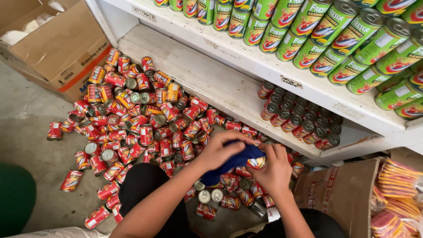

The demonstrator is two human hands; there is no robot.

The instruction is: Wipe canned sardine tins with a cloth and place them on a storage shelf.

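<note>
My left hand [220,150] presses a dark blue cloth [235,161] against a small red can [256,163]. My right hand [275,169] grips that same can from the right side. Both hands are low over a big heap of red cans [141,123] scattered on the concrete floor. Several upright red cans [299,117] stand in rows on the bottom white shelf [198,75]. My dark trouser knee [145,180] is below the hands.
The upper shelf holds several rows of green cans [335,39]. An open cardboard box [57,48] sits at top left. Another cardboard box [339,194] and orange-red packets [396,194] are at lower right. A green object [15,198] lies at the left edge.
</note>
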